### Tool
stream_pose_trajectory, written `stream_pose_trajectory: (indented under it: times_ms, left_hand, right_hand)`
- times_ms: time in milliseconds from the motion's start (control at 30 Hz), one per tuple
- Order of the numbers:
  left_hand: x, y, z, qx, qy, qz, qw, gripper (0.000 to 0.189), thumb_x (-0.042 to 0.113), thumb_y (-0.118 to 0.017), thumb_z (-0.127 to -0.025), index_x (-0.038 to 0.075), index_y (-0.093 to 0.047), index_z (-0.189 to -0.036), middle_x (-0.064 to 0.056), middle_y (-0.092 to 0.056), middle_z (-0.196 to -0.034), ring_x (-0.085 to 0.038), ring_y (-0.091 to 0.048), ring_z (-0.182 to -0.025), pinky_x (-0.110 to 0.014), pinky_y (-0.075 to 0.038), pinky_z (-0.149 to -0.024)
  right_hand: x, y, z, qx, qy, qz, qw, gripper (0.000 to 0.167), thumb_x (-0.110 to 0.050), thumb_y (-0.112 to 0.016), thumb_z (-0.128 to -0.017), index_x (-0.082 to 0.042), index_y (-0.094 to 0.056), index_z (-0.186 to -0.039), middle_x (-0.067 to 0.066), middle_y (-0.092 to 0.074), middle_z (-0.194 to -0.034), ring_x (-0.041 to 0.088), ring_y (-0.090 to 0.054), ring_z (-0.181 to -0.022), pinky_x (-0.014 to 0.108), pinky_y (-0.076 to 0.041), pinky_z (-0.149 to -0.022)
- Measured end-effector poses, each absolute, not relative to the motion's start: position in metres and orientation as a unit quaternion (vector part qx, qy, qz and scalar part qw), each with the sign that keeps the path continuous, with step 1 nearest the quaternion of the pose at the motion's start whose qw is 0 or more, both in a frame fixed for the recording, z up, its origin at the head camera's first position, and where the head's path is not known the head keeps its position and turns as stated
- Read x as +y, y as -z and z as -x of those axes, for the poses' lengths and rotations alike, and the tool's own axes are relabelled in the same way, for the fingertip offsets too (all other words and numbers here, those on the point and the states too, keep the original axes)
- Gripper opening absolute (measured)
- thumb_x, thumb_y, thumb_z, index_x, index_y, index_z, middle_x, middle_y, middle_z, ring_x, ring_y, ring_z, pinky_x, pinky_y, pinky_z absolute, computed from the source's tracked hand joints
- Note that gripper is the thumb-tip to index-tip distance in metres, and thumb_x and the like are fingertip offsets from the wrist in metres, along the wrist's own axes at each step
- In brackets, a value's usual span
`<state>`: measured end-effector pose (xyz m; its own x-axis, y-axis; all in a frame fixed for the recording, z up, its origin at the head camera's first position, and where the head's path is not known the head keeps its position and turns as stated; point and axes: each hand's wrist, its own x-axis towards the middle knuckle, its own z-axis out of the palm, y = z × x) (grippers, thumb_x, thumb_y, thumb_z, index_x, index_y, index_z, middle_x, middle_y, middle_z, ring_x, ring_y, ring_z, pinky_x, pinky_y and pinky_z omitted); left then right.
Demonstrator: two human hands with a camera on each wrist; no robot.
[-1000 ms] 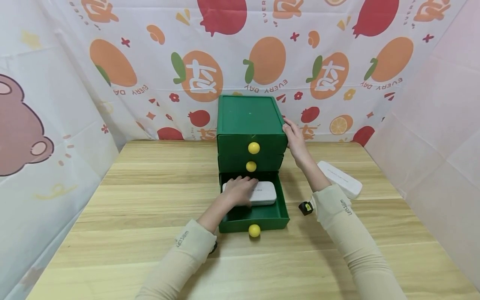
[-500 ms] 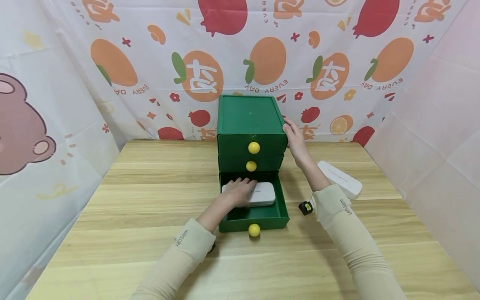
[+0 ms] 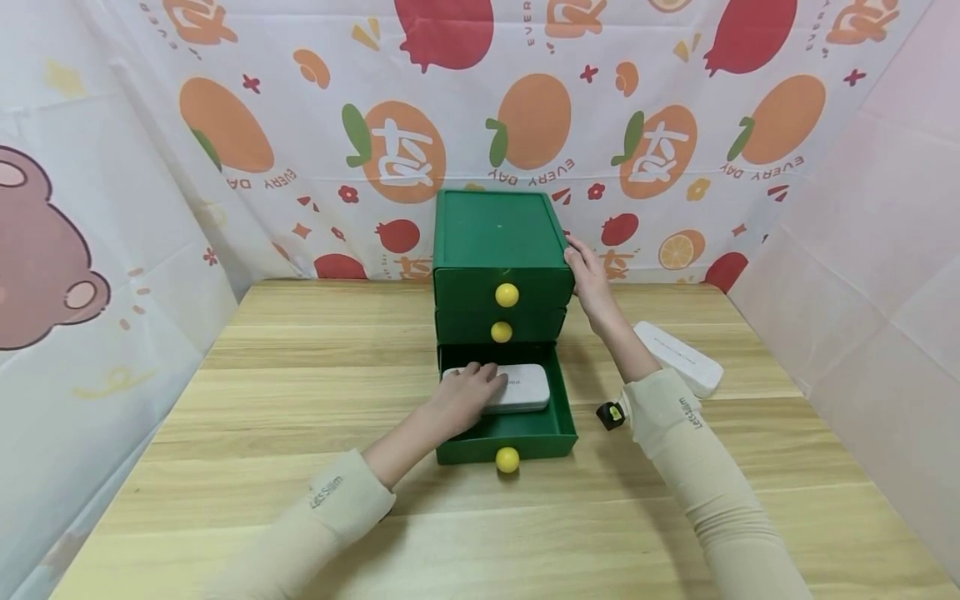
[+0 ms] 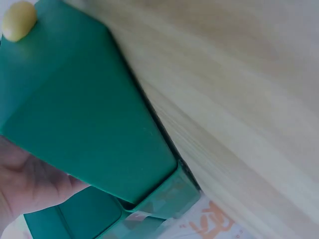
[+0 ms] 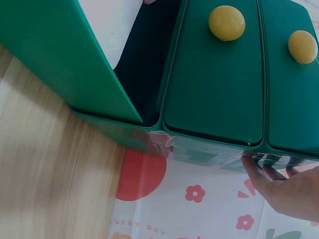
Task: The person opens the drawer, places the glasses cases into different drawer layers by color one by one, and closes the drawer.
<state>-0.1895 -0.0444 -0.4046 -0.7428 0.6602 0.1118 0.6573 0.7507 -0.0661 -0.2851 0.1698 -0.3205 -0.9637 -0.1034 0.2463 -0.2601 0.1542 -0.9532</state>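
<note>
A long white glasses case [image 3: 525, 387] with small lettering lies crosswise in the pulled-out bottom drawer [image 3: 543, 446] of a small green drawer cabinet [image 3: 498, 229]. Over the case's left part lies my left hand [image 3: 468, 396], its relaxed fingers resting on the top. In the left wrist view, part of that hand [image 4: 37, 181] shows beyond the drawer's side wall [image 4: 84, 114]. My right hand [image 3: 591, 283] rests against the cabinet's upper right side. Its extended fingers touch that side in the right wrist view, where the hand [image 5: 286, 191] is at the lower right.
Another white glasses case [image 3: 678, 358] lies on the wooden table [image 3: 300, 375], right of the cabinet. The two upper drawers are closed, with yellow knobs [image 3: 507, 295] on their fronts. A fruit-patterned cloth [image 3: 300, 167] hangs behind the table.
My left hand and forearm have drawn back toward the lower left, uncovering a little more of the case. My right hand has stayed on the cabinet.
</note>
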Motion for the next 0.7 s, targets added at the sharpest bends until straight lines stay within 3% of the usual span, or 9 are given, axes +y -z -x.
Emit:
stream_pose_trajectory:
  times_ms: [167,500,700]
  left_hand:
    - [-0.05,0.408,0.184,-0.922,-0.039,0.37,0.105,0.034,0.002,-0.065,-0.084,0.015,-0.061,-0.115,-0.007,-0.058,-0.11,-0.024,-0.056,-0.092,-0.029,-0.051,-0.056]
    - [-0.054,0.414,0.185,-0.903,-0.048,0.394,0.166,0.034,-0.002,-0.066,-0.081,0.016,-0.065,-0.11,-0.006,-0.061,-0.105,-0.023,-0.06,-0.086,-0.025,-0.049,-0.049]
    - [-0.053,0.415,0.194,-0.9,-0.029,0.399,0.176,0.033,-0.004,-0.065,-0.081,0.016,-0.067,-0.107,-0.006,-0.062,-0.103,-0.022,-0.06,-0.084,-0.026,-0.048,-0.049]
  right_hand:
    - [0.17,0.321,0.286,-0.755,-0.641,-0.119,0.063,0.049,-0.033,-0.036,-0.099,-0.011,-0.032,-0.143,0.009,-0.026,-0.142,0.028,-0.039,-0.117,0.048,-0.037,-0.093]
    - [0.17,0.321,0.287,-0.757,-0.639,-0.12,0.061,0.05,-0.033,-0.036,-0.099,-0.011,-0.031,-0.143,0.01,-0.026,-0.141,0.028,-0.039,-0.118,0.048,-0.036,-0.094]
    - [0.17,0.32,0.285,-0.753,-0.644,-0.121,0.056,0.05,-0.034,-0.035,-0.099,-0.012,-0.03,-0.144,0.01,-0.029,-0.142,0.027,-0.043,-0.116,0.046,-0.037,-0.094]
